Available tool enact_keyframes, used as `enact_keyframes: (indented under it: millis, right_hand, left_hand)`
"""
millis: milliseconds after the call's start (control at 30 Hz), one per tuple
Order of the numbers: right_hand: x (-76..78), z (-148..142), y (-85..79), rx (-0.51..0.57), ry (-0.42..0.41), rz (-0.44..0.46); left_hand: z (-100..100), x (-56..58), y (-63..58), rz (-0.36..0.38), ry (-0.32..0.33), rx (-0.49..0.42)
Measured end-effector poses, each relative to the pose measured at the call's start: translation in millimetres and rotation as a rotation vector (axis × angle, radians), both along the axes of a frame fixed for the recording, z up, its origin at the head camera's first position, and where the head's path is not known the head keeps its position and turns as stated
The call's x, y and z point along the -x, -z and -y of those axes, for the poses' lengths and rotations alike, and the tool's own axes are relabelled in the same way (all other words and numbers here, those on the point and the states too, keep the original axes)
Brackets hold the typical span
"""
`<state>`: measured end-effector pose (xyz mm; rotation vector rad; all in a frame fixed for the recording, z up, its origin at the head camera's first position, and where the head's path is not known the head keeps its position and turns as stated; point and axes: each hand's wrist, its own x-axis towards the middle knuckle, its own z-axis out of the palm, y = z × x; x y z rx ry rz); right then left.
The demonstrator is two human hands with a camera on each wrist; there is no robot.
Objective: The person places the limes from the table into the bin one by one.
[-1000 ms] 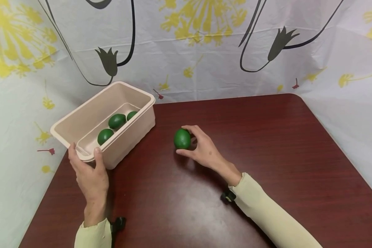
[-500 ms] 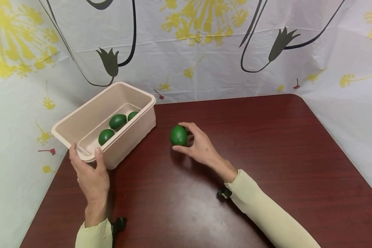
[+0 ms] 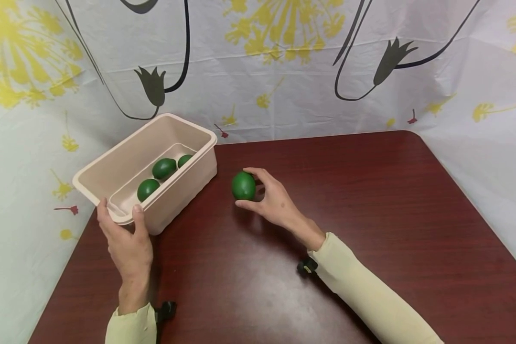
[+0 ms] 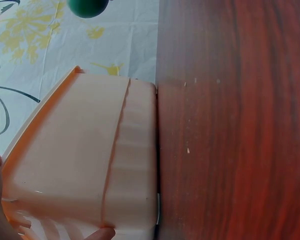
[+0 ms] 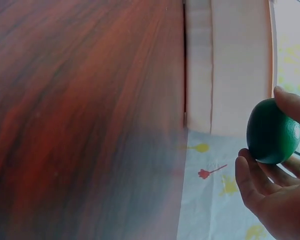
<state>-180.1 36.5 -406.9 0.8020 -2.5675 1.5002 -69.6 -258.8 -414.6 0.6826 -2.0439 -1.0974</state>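
Note:
My right hand [image 3: 279, 203] holds a smooth, glossy green lime [image 3: 243, 186] between thumb and fingertips, up off the table to the right of a beige plastic bin. In the right wrist view the lime [image 5: 273, 131] shows close up, with the bin's wall behind it. My left hand [image 3: 129, 248] grips the near end of the bin [image 3: 182, 184], thumb and fingers spread over its rim. Inside the bin lie three more green limes, the middle lime [image 3: 164, 168] between a near lime [image 3: 148, 190] and a far lime [image 3: 184, 160] partly hidden by the wall.
The bin stands at the left of a dark red wood-grain table [image 3: 348, 191]. A white cloth [image 3: 301, 105] printed with yellow and grey flowers hangs along the back and sides. Each sleeve carries a small black wrist camera, such as the left camera [image 3: 166, 310].
My right hand has carried the lime a little left and away from me, closer to the bin. The left hand and the bin have stayed in place.

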Motion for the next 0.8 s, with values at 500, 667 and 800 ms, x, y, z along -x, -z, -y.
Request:
enact_keyframes:
  millis: [500, 667, 800]
  right_hand:
    - [2.2, 9, -5.1, 0.018, -0.014, 0.039]
    - [3.1, 13, -6.7, 0.032, -0.013, 0.042]
    - [5.1, 16, -7.0, 0.035, -0.007, 0.034]
  left_hand:
    - [-2, -1.1, -1.0, 0.005, 0.001, -0.002]
    - [-2, -1.5, -1.0, 0.007, 0.001, -0.004]
    - [-2, -1.1, -0.6, 0.004, 0.002, 0.0]
